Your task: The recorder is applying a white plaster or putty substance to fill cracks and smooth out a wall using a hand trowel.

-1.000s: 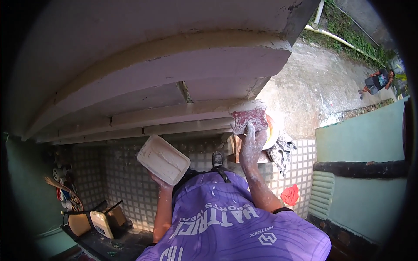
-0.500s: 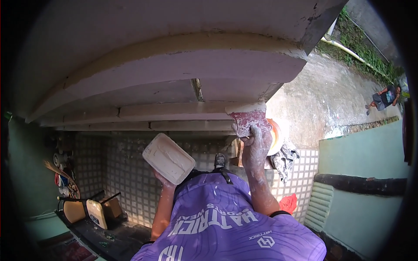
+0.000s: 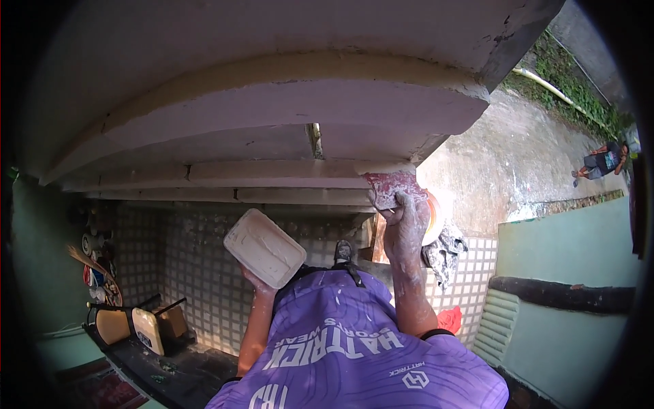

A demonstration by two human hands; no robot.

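My left hand (image 3: 257, 280) grips a white rectangular tray (image 3: 264, 249) from below, its fingers mostly hidden under it. Pale putty coats the inside of the tray. My right hand (image 3: 406, 217), smeared with white, pinches a red putty spreader (image 3: 393, 185) that is streaked with the same paste. The spreader's far edge is against the right end of a pale horizontal ledge (image 3: 272, 174) on the wall in front of me; the exact contact is hard to see.
Behind my right hand stands a round white bucket (image 3: 433, 218), with a stained cloth (image 3: 445, 253) beside it. A red cloth (image 3: 449, 320) lies nearer. Chairs (image 3: 146, 330) and a broom (image 3: 95, 266) are at left. A person (image 3: 603, 160) is far off at right.
My right hand and the spreader have shifted slightly right along the ledge, and the spreader's angle has changed a little. The tray in my left hand has hardly moved.
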